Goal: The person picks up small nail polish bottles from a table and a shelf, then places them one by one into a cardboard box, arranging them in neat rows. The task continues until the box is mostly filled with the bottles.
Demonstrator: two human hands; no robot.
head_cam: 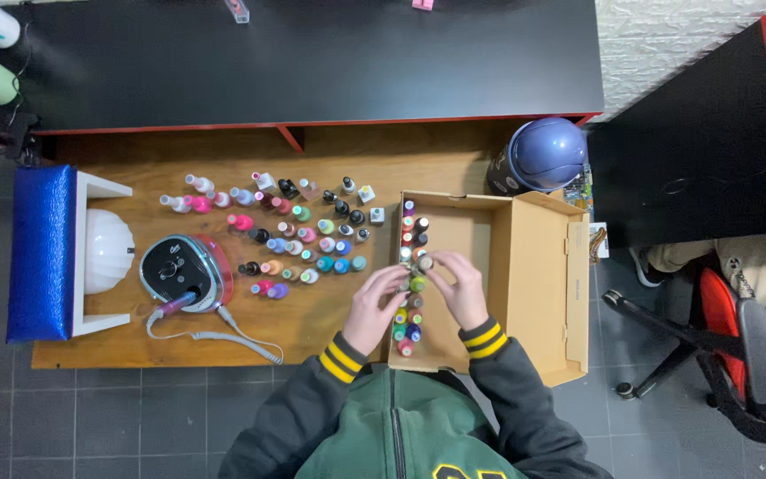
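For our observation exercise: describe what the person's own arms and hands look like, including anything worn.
Both arms are in dark grey sleeves ending in black ribbed cuffs with two yellow stripes. The left hand and right hand are bare: no gloves, and no rings or watch can be made out.

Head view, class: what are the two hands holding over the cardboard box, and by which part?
Both the left hand and the right hand meet at one small nail polish bottle above the cardboard box. Which part the fingertips grip cannot be told.
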